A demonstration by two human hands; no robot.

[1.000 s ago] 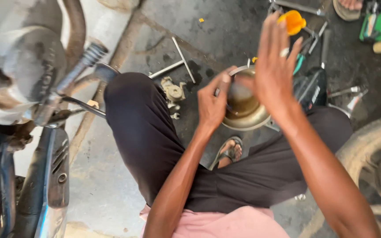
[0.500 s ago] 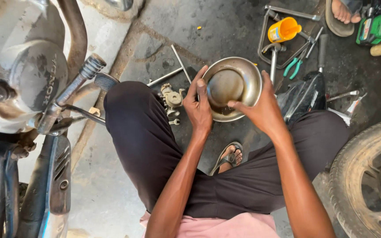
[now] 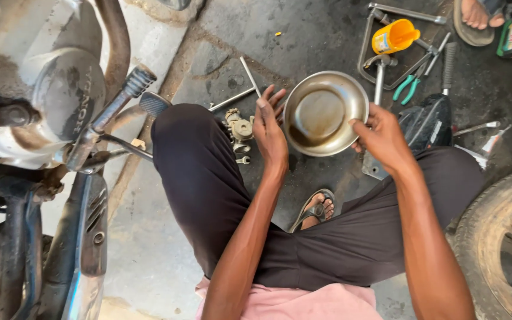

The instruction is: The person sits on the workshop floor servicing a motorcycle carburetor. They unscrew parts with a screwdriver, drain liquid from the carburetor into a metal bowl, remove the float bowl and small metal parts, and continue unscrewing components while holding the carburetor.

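A round steel bowl (image 3: 325, 112) with a brown oily film inside is held tilted toward me, above the dark floor between my knees. My left hand (image 3: 271, 129) grips its left rim, fingers spread along the edge. My right hand (image 3: 381, 137) holds the right rim with the thumb over the edge. A small metal carburettor-like part (image 3: 239, 127) lies on the floor just left of my left hand.
A motorcycle engine (image 3: 60, 101) with its kick lever (image 3: 114, 112) fills the left. A tyre (image 3: 496, 237) is at the right. A yellow cup (image 3: 393, 37), teal-handled pliers (image 3: 407, 89), a T-shaped wrench (image 3: 250, 89) and another person's sandalled foot (image 3: 475, 16) lie beyond the bowl.
My right hand, raised open above the bowl a second ago, has come down onto its right rim. The bowl has tipped so its inside faces me.
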